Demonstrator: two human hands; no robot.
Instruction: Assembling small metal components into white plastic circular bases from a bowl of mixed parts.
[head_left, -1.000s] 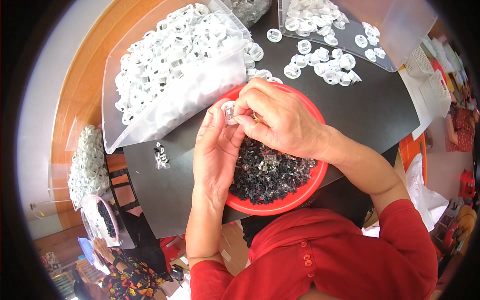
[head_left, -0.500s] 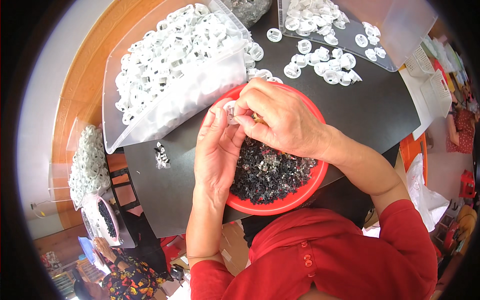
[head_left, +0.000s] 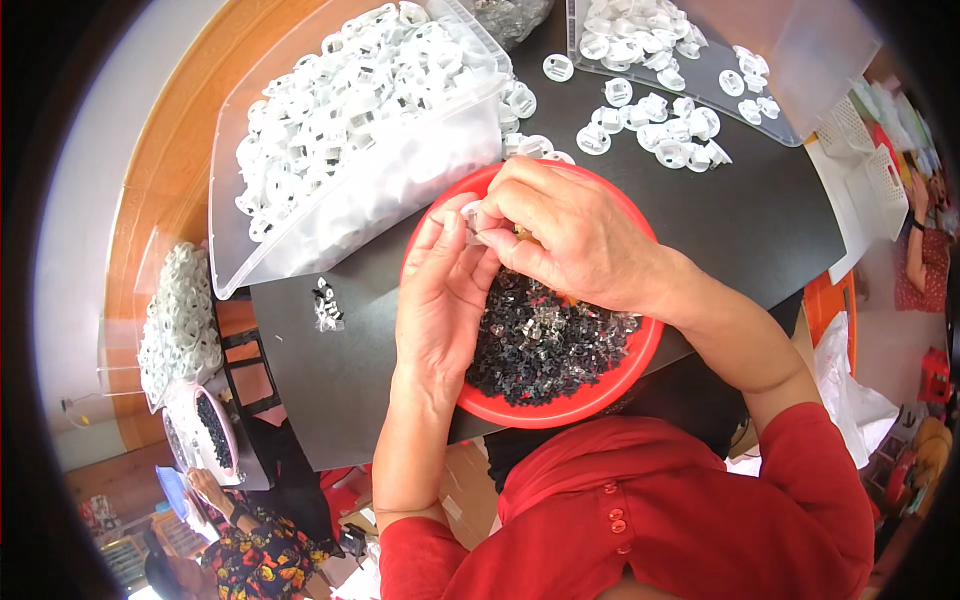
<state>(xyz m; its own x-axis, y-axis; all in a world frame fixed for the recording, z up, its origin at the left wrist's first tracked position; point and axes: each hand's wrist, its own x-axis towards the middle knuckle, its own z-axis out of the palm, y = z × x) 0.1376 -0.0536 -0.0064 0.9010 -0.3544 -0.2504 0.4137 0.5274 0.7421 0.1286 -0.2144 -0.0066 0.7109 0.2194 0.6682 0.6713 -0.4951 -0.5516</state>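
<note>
So not a huge change over the last second, but the white round piece (head_left: pixel 471 214) is the bit to watch: its flat face was easier to see a second ago, and now it's turned more edge-on and mostly tucked behind fingertips. It's up in front of the person, over the far-left part of the red tub (head_left: pixel 540 417). The left hand (head_left: pixel 435 290) has it pinched between thumb and fingers. The right hand (head_left: pixel 575 230) is bent right in against it, thumb and forefinger drawn close together, but I honestly can't tell if they're gripping the piece itself or some tiny part, the knuckles cover it. The whole view has also slid a touch sideways, which looks like head movement to me, since the clear bin (head_left: pixel 400 180) full of white pieces and the loose white pieces (head_left: pixel 670 130) on the dark table (head_left: pixel 760 210) shift along together. Heap of black and clear bits (head_left: pixel 545 350) in the tub looks much the same. Far right, another person's arm (head_left: pixel 916 245) is now raised. For the work, I'd read it as the same piece, same fiddly step, just at a new angle; it hasn't been put down.
</note>
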